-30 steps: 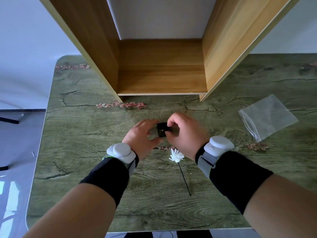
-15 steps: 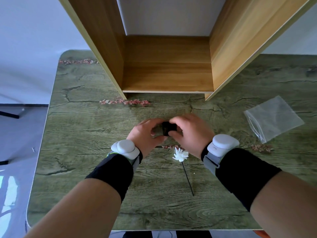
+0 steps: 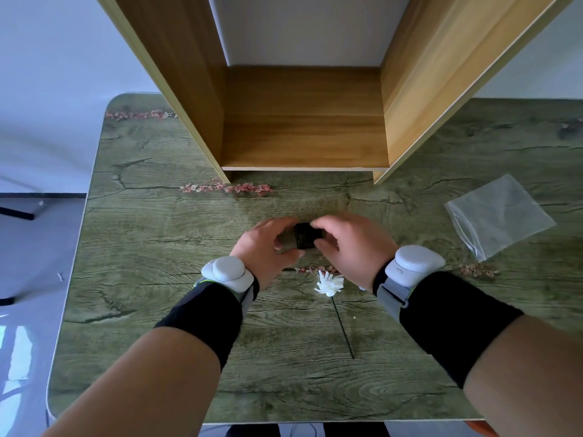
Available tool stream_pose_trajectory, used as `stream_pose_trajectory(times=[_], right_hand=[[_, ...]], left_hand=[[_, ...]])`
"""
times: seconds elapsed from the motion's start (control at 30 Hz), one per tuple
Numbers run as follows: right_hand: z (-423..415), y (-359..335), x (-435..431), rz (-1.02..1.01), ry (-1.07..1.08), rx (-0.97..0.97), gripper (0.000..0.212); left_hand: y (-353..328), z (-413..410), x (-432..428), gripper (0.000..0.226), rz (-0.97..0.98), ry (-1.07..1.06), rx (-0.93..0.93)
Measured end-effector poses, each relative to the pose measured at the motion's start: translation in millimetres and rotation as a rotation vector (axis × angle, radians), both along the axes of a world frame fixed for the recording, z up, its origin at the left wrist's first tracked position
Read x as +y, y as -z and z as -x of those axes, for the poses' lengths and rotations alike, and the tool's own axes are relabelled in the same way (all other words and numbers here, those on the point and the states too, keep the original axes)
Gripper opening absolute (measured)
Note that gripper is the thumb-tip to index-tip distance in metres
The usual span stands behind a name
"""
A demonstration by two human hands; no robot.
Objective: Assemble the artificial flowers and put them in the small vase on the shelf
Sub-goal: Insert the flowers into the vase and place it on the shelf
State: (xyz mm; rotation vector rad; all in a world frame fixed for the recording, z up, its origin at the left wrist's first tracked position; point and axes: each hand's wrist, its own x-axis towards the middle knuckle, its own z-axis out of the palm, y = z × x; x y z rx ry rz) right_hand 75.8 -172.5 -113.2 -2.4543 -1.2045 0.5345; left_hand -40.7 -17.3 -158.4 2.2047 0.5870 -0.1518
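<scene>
A small black vase point(image 3: 305, 236) is held just above the green table point(image 3: 157, 247), between both hands. My left hand point(image 3: 268, 247) grips it from the left and my right hand point(image 3: 350, 244) from the right, fingers curled over its top. Just behind the wrists lies a white artificial flower point(image 3: 329, 284) on a thin black stem point(image 3: 343, 329) that runs toward the near edge. The wooden shelf point(image 3: 303, 143) stands open beyond the hands, its lowest board bare.
A clear plastic bag point(image 3: 498, 216) lies at the right of the table. Pink blossom patterns point(image 3: 227, 187) are printed on the tabletop. The shelf's side panels point(image 3: 189, 89) slant outward on both sides. Floor shows past the table's left edge.
The view has shifted slightly, so hands and shelf sit a little higher and to the right in frame. Both hands have kept their hold on the black vase, fingers adjusting slightly.
</scene>
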Motion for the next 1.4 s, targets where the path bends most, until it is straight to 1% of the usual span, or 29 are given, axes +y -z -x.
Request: stream_pose_trajectory(times=[0.03,0.07,0.17,0.27,0.33,0.43,0.53,0.6,0.67,0.73,0.77,0.8,0.9,0.93,1.0,1.1,1.2,1.23,1.3,1.4], right_hand=[[-1.1,-1.0,0.6,0.011,0.024,-0.007,0.024],[-2.0,-1.2,1.0,0.002,0.044,-0.008,0.023],[-0.1,-1.0,3.0,-0.011,-0.031,0.02,0.038],[0.0,1.4,6.9,0.005,-0.058,0.046,0.032],[0.4,3.3,10.3,0.011,-0.032,0.049,0.028],[6.8,6.5,13.5,0.009,0.029,0.028,0.028],[11.6,8.3,16.1,0.014,0.094,0.052,0.029],[12.4,6.9,14.4,0.003,0.131,0.093,0.033],[12.9,5.8,7.4,-0.016,0.154,0.136,0.041],[14.0,4.3,-5.6,-0.029,0.174,0.125,0.046],[14.5,3.2,-13.6,-0.041,0.196,0.105,0.045],[12.2,5.6,-18.9,-0.054,0.233,0.077,0.042],[9.4,8.5,-41.3,-0.074,0.389,0.023,0.033],[7.3,12.1,-44.4,-0.056,0.433,0.011,0.03],[6.4,15.3,-57.4,0.008,0.496,0.003,0.026],[6.0,18.6,-78.3,0.109,0.554,0.01,0.024],[8.0,22.7,-96.2,0.197,0.607,0.034,0.028],[9.0,24.7,-101.5,0.221,0.615,0.047,0.03],[11.8,28.4,-109.7,0.268,0.589,0.066,0.033],[16.1,32.3,-116.7,0.355,0.501,0.083,0.028]], left_hand=[[-0.1,0.1,-0.1,0.053,-0.002,0.001,0.0],[-0.2,0.2,0.0,0.053,-0.002,0.0,-0.001],[-2.0,-0.3,0.2,0.052,-0.004,0.005,-0.009],[-2.0,-1.1,0.2,0.051,-0.015,0.016,-0.011],[-1.0,-1.2,-0.4,0.052,-0.018,0.009,-0.009],[-0.1,-0.9,-2.6,0.055,-0.013,-0.011,-0.015],[-0.4,-0.6,-5.2,0.056,-0.017,-0.02,-0.015],[-1.1,0.1,-6.9,0.057,-0.023,-0.023,-0.001],[-2.4,3.1,-9.2,0.063,-0.027,-0.044,0.019],[-5.5,9.8,-13.0,0.071,-0.024,-0.097,0.055],[-7.7,14.5,-16.0,0.07,-0.029,-0.125,0.08],[-6.5,18.5,-17.3,0.063,-0.035,-0.159,0.109],[-11.6,31.5,-35.8,0.03,-0.052,-0.236,0.184],[-11.3,33.7,-41.1,0.023,-0.057,-0.249,0.216],[-13.0,37.6,-58.3,0.021,-0.074,-0.229,0.3],[-13.4,39.1,-84.3,0.026,-0.055,-0.183,0.407],[-12.8,36.8,-109.1,0.036,0.026,-0.201,0.431],[-13.3,34.9,-115.6,0.04,0.031,-0.207,0.433],[-15.0,30.5,-124.2,0.037,0.022,-0.209,0.448],[-16.6,25.9,-129.5,0.031,-0.011,-0.202,0.471]])
